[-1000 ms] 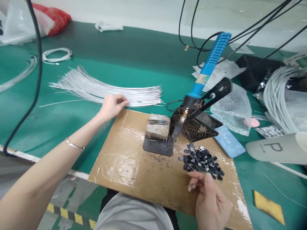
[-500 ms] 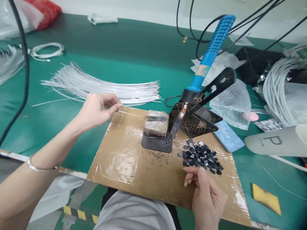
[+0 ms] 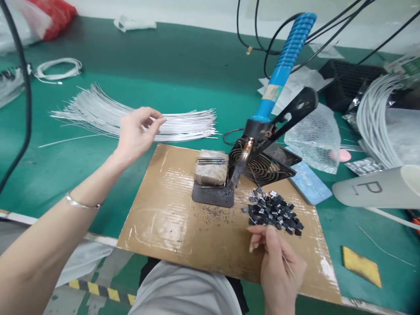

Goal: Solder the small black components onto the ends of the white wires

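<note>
My left hand hovers at the near edge of a fanned bundle of thin white wires, thumb and forefinger pinched together; what they hold is too fine to see. My right hand rests closed on the front of a taped cardboard board, gripping thin wire strands, just in front of a pile of small black parts. Behind the pile, a blue-handled soldering iron leans in its stand, tip down beside a tan block on a dark metal plate.
A black fan grille sits behind the iron. At the right are a bubble-wrap bag, a white tube marked P, coiled white cables and a yellow scrap. A black cable hangs at the left.
My left hand drew a thin wire out of the bundle toward the board, then lifted back up to the bundle's edge. My right hand stayed by the black parts.
</note>
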{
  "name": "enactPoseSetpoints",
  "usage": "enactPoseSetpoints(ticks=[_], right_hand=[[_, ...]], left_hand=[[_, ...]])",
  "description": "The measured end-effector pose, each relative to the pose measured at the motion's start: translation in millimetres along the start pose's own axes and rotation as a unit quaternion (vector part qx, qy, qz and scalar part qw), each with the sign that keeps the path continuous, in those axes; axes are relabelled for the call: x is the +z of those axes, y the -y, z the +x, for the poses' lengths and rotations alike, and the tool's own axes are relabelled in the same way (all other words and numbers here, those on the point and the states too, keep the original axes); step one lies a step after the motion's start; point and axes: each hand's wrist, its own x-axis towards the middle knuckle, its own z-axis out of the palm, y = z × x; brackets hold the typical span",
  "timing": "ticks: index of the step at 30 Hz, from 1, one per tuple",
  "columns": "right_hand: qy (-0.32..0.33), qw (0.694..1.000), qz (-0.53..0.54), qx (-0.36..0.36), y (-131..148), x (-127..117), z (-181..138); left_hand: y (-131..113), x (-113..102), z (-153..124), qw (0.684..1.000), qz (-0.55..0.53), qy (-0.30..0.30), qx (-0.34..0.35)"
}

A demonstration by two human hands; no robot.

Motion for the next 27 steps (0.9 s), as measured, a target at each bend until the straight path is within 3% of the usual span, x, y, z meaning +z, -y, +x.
enactPoseSetpoints(ticks=[4,5,7,8,11,14,18,27], right_hand=[[0.014,1.000,0.003,-0.021,-1,0,2],[0.019,0.999,0.003,-0.027,1,1,2],[0.033,0.999,0.007,-0.039,6,4,-2],[0.044,0.998,0.012,-0.041,10,6,-4],[0.100,0.995,0.027,-0.016,23,15,-10],[0.175,0.983,0.052,-0.008,35,26,-12],[0.234,0.966,0.102,0.041,40,44,-12],[0.223,0.962,0.139,0.074,36,53,-11]], left_hand=[[-29,-39,-10,0.999,-0.003,-0.027,0.016],[-37,-47,-15,1.000,-0.013,0.015,0.023],[-49,-59,-30,0.970,-0.091,0.224,0.010],[-54,-61,-39,0.945,-0.131,0.299,-0.011],[-62,-57,-67,0.887,-0.199,0.412,-0.067],[-66,-45,-88,0.868,-0.224,0.430,-0.109],[-72,-37,-99,0.869,-0.232,0.422,-0.113],[-63,-39,-99,0.863,-0.232,0.436,-0.108]])
